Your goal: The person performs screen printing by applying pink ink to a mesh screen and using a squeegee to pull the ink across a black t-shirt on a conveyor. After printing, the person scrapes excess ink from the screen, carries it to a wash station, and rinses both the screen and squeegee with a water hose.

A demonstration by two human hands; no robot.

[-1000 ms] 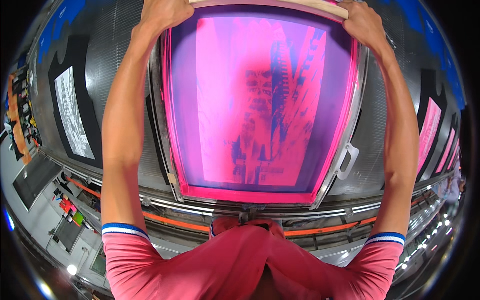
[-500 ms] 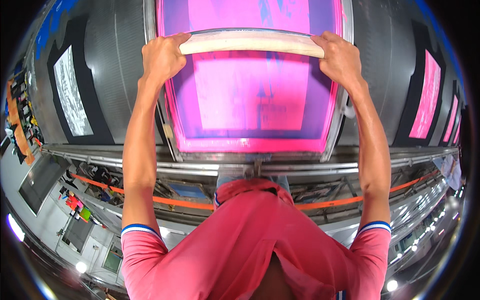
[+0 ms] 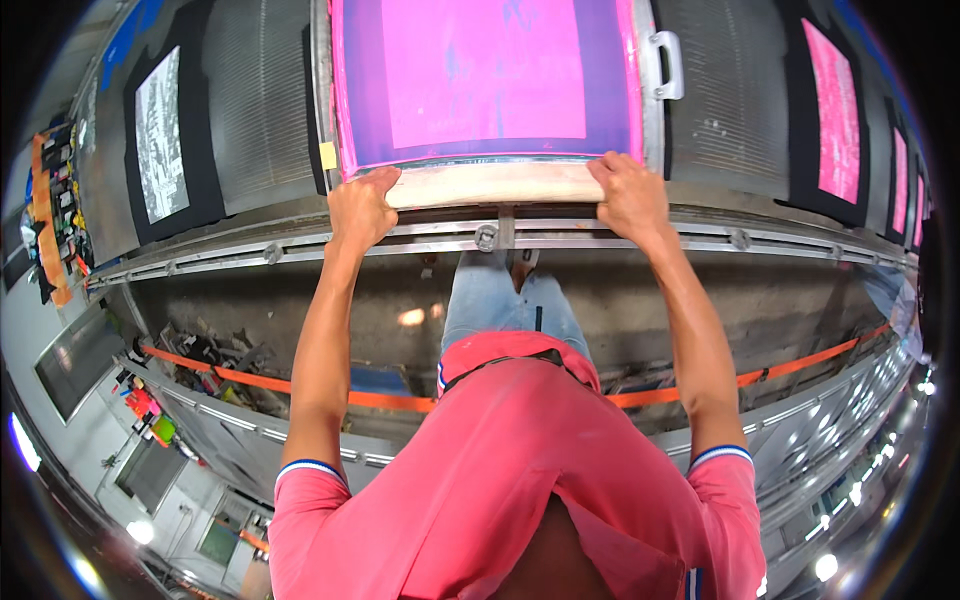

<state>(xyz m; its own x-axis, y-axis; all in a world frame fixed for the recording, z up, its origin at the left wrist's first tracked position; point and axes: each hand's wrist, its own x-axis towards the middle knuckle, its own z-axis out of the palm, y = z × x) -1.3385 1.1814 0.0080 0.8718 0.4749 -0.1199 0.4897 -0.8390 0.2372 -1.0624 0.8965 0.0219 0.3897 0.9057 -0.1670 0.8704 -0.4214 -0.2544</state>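
1. Grey, finely ribbed table (image 3: 255, 90), arcing from ten o'clock to two (the wide lens bends its straight edges).
2. Rectangular screen (image 3: 485, 70) at twelve: smooth pink middle, violet border, silvery straight-sided frame.
3. Flat black cloths: the left one (image 3: 198, 130), at ten, carries a mottled white print; the right one (image 3: 798, 140), at two, a pink print.
4. Long, pale wooden bar (image 3: 497, 185) at twelve, across the screen's near edge.
5. My left hand (image 3: 362, 210), ten o'clock, and right hand (image 3: 634, 200), two o'clock, each grip one end of the bar.
6. White looped handle (image 3: 675, 65) at one, beside the screen.
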